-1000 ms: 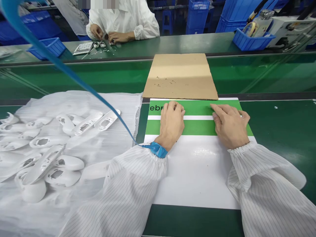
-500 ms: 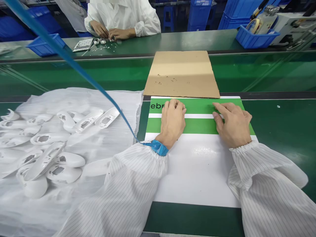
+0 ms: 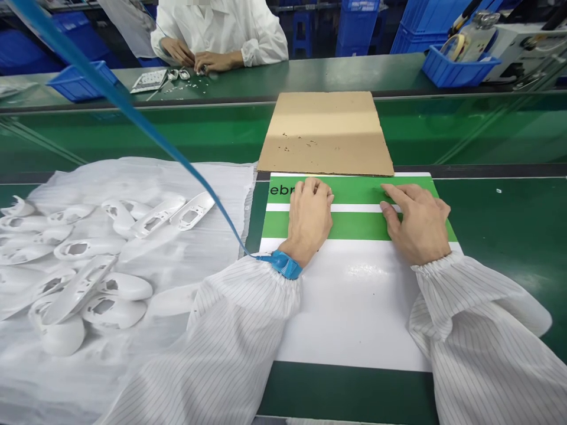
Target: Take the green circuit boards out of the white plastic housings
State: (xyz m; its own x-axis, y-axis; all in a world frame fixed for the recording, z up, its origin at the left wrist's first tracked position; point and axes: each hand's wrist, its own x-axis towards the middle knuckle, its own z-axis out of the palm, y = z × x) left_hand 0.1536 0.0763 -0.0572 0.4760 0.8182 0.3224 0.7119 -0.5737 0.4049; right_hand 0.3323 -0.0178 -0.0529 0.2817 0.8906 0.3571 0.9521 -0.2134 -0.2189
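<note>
A white sheet with green bands (image 3: 358, 295) lies on the dark green table, partly lettered "ebr" at its upper left. On its green bands rests my left hand (image 3: 311, 215), fingers curled together and pointing down; whether anything is under them is hidden. A blue wrist strap (image 3: 286, 264) with a blue cord circles that wrist. My right hand (image 3: 416, 221) lies on the right part of the green bands, thumb and index finger apart, holding nothing. Brown cardboard (image 3: 328, 133) sits just beyond the sheet's far edge.
White plastic shells (image 3: 104, 286) are piled on a white foam sheet (image 3: 177, 348) at the left. Across the bench, a person in a white coat (image 3: 221, 29) has both hands near small parts. Blue bins (image 3: 460, 68) stand at the far right and far left.
</note>
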